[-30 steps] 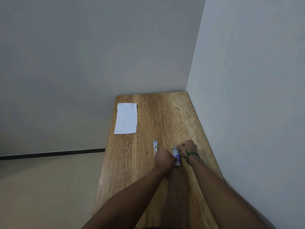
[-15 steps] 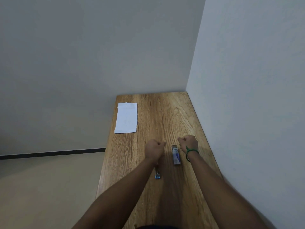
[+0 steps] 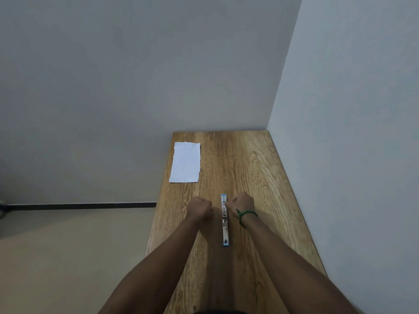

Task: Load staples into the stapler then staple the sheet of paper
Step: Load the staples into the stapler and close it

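Both hands curled into fists over the wooden table (image 3: 249, 168): left hand (image 3: 200, 208) closed with nothing visible inside, clear of the stapler; right hand (image 3: 240, 204) closed too, knuckles against the far part of the stapler, though whether anything is pinched cannot be told, with a green band (image 3: 247, 214) round its wrist. Stapler (image 3: 224, 219) swung open flat, lying lengthwise between the two hands, metal channel up, blue ends reaching just past the knuckles and back along the right forearm. Sheet of paper (image 3: 186, 163) flat, well beyond the left hand, near the table's left edge.
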